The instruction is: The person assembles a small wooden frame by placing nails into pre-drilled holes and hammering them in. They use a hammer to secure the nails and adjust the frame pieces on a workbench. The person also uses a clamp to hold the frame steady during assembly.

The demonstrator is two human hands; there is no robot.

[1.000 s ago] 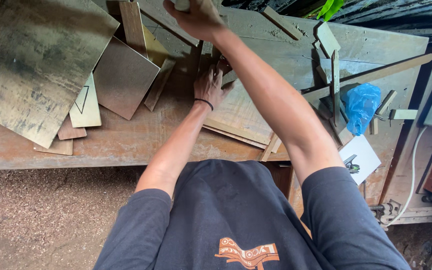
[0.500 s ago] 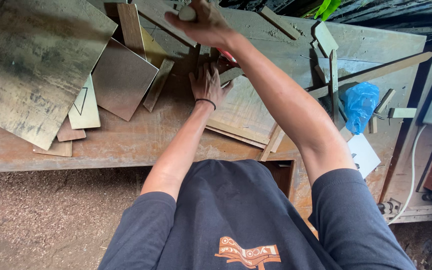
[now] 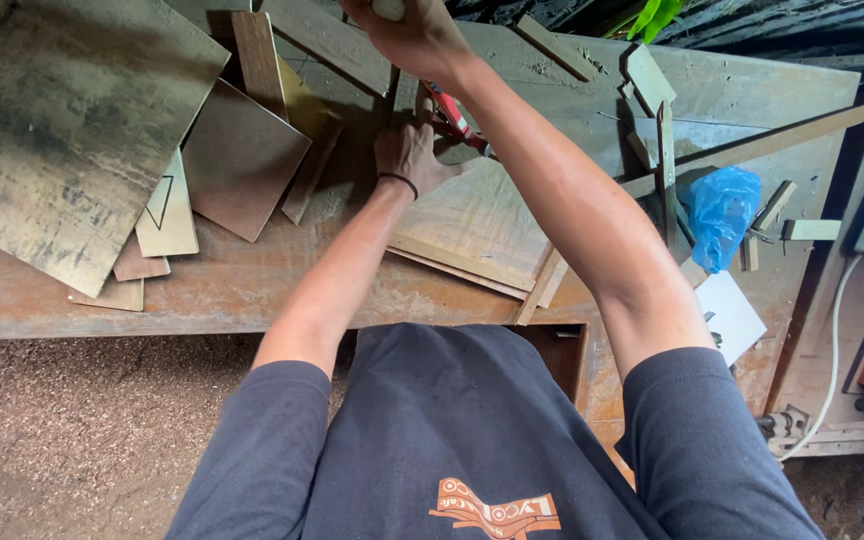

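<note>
We are pressing our left hand (image 3: 410,155) flat, fingers spread loosely, onto a pale plywood panel (image 3: 472,225) that is lying on the worn wooden bench (image 3: 252,290); the panel's long axis is running from the bench's near edge, lower right, up and away toward the upper left. Our right hand (image 3: 407,30) is reaching past it at the top edge of the view, fingers curled tight around a pale handle (image 3: 388,8); what the handle belongs to we cannot tell, since it is cut off by the frame. A red-handled tool (image 3: 449,112) is lying just beyond the left hand, angled down to the right, partly hidden by our right forearm. To the left, a brown square board (image 3: 240,160) and a narrow wooden strip (image 3: 257,55) are crowding near the left hand, with a large stained sheet (image 3: 62,130) overlapping the bench's left end. To the right, a crumpled blue plastic bag (image 3: 722,215) is sitting among thin slats, well apart from both hands, and a white cable (image 3: 832,350) is hanging at the far right.
</note>
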